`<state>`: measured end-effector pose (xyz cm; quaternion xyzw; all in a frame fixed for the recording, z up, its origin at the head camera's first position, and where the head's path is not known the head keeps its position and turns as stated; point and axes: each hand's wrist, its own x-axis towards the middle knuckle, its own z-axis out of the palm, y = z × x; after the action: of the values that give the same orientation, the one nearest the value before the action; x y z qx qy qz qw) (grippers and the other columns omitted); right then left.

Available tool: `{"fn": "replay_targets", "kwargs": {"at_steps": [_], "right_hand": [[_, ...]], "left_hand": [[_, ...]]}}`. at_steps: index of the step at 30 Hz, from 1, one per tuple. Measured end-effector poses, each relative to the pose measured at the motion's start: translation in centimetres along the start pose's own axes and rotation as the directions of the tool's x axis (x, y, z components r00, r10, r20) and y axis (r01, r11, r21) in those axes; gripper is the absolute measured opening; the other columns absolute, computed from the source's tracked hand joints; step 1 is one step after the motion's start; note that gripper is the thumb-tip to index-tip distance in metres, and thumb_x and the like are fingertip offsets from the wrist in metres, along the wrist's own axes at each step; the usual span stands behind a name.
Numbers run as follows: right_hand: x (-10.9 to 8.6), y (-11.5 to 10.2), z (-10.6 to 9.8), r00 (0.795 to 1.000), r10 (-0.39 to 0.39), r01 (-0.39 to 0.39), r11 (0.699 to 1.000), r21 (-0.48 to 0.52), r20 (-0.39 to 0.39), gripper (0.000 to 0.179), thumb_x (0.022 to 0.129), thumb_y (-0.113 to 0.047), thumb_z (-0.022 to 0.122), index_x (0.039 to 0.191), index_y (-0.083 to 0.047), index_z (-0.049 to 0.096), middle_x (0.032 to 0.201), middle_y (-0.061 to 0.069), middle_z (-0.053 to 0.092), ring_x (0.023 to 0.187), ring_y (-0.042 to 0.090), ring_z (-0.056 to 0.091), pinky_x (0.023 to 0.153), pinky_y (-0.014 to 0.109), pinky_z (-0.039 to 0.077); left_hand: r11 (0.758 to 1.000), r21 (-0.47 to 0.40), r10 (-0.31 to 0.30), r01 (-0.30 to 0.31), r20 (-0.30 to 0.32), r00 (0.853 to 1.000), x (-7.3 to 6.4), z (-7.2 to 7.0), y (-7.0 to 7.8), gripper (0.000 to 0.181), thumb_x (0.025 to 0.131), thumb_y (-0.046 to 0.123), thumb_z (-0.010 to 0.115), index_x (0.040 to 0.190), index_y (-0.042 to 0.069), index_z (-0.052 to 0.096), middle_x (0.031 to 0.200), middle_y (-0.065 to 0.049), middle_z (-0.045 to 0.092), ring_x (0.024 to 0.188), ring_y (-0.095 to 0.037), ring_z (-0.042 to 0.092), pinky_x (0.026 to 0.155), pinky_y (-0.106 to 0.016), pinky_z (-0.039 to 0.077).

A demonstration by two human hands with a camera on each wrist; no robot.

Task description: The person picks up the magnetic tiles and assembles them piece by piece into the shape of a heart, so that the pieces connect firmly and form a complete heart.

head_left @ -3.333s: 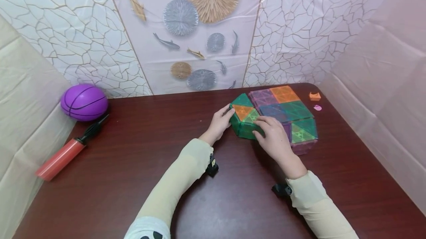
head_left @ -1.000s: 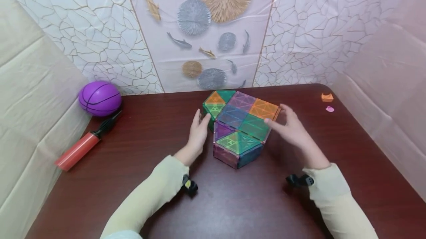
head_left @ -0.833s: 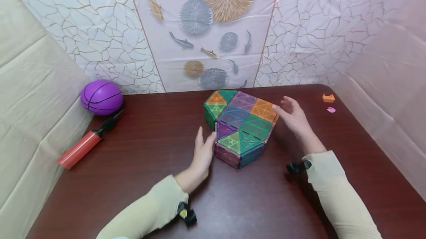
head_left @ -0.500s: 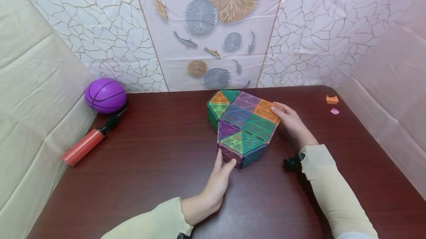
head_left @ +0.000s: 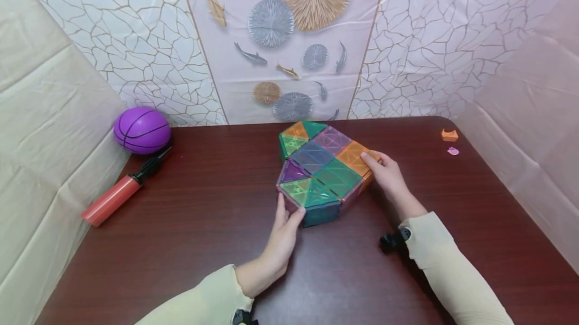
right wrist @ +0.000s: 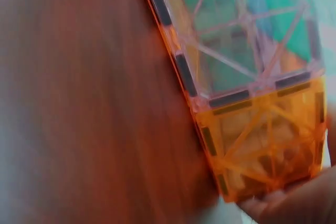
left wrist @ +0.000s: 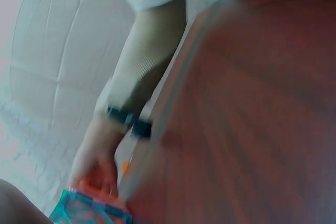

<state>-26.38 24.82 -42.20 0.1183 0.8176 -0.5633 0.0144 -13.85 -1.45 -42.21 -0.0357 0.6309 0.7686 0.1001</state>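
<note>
A flat, box-like magnetic tile structure [head_left: 336, 177] of see-through purple, orange, blue and green tiles is at the table's far middle. My left hand [head_left: 277, 247] holds its near left corner, the thumb at the front wall. At the right corner, my right hand [head_left: 392, 180] grips the orange tiles with the thumb on top; its other fingers are mostly hidden behind the wall. In the right wrist view the fingers [right wrist: 294, 203] show at the orange wall [right wrist: 268, 135]. The left wrist view is blurred and shows the right hand [left wrist: 97, 169] across the teal tile [left wrist: 92, 213]. Whether the structure touches the table cannot be told.
A purple ball [head_left: 142, 130] and a red hand pump [head_left: 113, 199] with a black end lie at the left. Near the far right corner are a small orange piece [head_left: 449, 135] and a pink piece [head_left: 453, 151]. A patterned cloth wall [head_left: 289, 84] stands behind the table [head_left: 203, 204].
The smaller green part now sits against the larger tile block. My left hand has moved round to the near corner, my right to the orange corner. The structure has turned and shifted slightly left.
</note>
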Motion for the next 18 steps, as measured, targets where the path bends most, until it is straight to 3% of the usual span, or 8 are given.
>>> {"fn": "replay_targets", "kwargs": {"at_steps": [4,8,14,18], "right_hand": [[-2.9,-0.5,1.5,1.000,-0.008,0.009,0.998,0.055,-0.015,0.067,0.096,-0.046,0.054,0.145,-0.001,0.041,0.145,0.017,0.044,0.130,0.025,0.041,0.111,0.038,0.030],[-6.2,-1.0,3.3,1.000,-0.002,0.001,0.993,0.122,0.005,0.063,0.099,-0.034,0.053,0.148,0.000,0.033,0.147,0.019,0.040,0.133,0.025,0.037,0.113,0.038,0.027],[-11.0,-1.3,6.5,0.999,-0.026,0.017,0.980,0.196,0.047,0.069,0.099,-0.024,0.055,0.151,0.002,0.018,0.150,0.024,0.030,0.138,0.031,0.029,0.115,0.046,0.021],[-13.9,-1.4,8.4,0.993,-0.060,0.035,0.973,0.228,0.104,0.077,0.096,-0.018,0.058,0.152,0.003,0.009,0.155,0.026,0.018,0.143,0.037,0.020,0.116,0.049,0.017]], "left_hand": [[0.999,0.003,0.049,-0.049,-0.076,0.996,1.8,-1.9,0.5,0.078,0.100,0.023,0.050,0.155,0.009,-0.002,0.161,-0.014,0.002,0.147,-0.031,0.000,0.118,-0.048,0.002],[0.997,0.068,0.054,-0.045,-0.143,0.988,3.7,-4.2,1.3,0.074,0.101,0.026,0.049,0.156,0.009,0.003,0.162,-0.011,0.004,0.148,-0.027,0.002,0.119,-0.045,0.003],[0.983,0.179,0.071,-0.042,-0.158,0.985,7.0,-7.6,1.9,0.074,0.098,0.032,0.055,0.156,0.013,0.011,0.161,-0.009,0.012,0.147,-0.026,0.007,0.119,-0.044,0.007],[0.977,0.204,0.097,-0.061,-0.174,0.980,9.6,-9.2,2.4,0.068,0.097,0.030,0.058,0.153,0.013,0.024,0.156,-0.013,0.027,0.140,-0.027,0.026,0.117,-0.043,0.018]]}}
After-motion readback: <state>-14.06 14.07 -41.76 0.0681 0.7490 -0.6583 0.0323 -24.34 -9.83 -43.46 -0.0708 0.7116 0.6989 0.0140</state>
